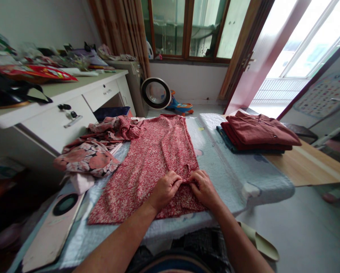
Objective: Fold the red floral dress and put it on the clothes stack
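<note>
Together, the left hand (167, 189) and right hand (204, 187) pinch the red patterned garment (149, 161) — spread over a pale-blue cloth (225, 178).

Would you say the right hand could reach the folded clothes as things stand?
Probably yes, once the right hand releases the red patterned garment: only the blue cover seems to lie between that hand and the folded clothes.

We've 1 cam, worn on our head, facing fwd & down; v. wide view, stretched twd edges. Our forearms (124, 237) run in from 7 & 5 o'clock, w/ our L hand (165, 189) & R hand (205, 188) nr, just below ctr. Desk (101, 81) sits at 10, door (262, 70) at 2, window (170, 36) farthest off at 12 o'clock.
</note>
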`<state>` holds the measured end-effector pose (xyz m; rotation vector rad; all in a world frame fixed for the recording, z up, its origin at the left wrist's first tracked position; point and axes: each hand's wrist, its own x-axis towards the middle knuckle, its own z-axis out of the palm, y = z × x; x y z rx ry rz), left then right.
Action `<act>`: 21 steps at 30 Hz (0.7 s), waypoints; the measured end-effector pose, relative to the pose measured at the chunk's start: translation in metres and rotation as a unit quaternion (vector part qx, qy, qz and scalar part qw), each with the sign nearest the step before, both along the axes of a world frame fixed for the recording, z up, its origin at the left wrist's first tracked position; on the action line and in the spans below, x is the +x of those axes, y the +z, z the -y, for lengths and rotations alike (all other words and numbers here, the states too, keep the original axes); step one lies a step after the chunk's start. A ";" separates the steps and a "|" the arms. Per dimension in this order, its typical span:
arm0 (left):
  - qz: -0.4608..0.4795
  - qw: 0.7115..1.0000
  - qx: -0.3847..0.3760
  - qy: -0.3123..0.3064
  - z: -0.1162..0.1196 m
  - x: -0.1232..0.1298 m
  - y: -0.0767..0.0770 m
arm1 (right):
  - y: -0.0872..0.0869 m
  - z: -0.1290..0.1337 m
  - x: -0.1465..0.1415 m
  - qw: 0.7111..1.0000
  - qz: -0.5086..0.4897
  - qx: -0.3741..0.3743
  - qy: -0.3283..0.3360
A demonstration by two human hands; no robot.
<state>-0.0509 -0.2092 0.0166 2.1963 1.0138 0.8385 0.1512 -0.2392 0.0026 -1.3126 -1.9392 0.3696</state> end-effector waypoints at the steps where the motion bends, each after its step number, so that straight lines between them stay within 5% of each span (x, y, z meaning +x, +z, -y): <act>1: 0.000 1.000 -0.001 0.000 0.000 0.000 0.000 | 0.000 0.000 0.000 1.000 0.000 0.001 0.002; 21: -0.002 1.000 -0.001 0.002 0.000 0.001 -0.001 | 0.004 0.001 0.000 1.000 -0.003 0.000 0.011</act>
